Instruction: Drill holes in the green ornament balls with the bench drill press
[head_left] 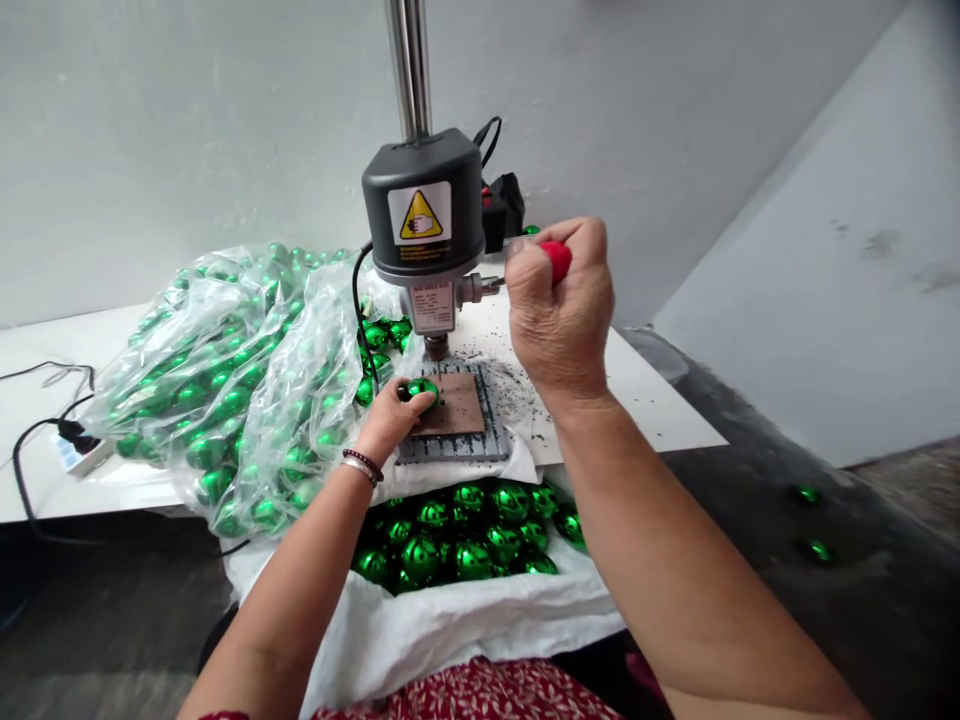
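A shiny green ball (423, 391) lies in the fingers of my left hand (394, 412), at the left side of a brown board (463, 410) on the drill press base (491, 447). My left hand is closed round it, just left of the drill chuck (436, 346). My right hand (564, 315) is raised and wrapped round the red knob (556, 262) of the drill press lever, to the right of the dark motor housing (424, 205). Part of the ball is hidden by my fingers.
Clear plastic bags (225, 370) of green balls fill the table's left. More green balls (472, 560) lie in a white sack (465, 620) before me. Dark shavings (517, 385) litter the white table (637, 410). A power strip (81, 455) and cords sit left; two balls (816, 550) are on the floor.
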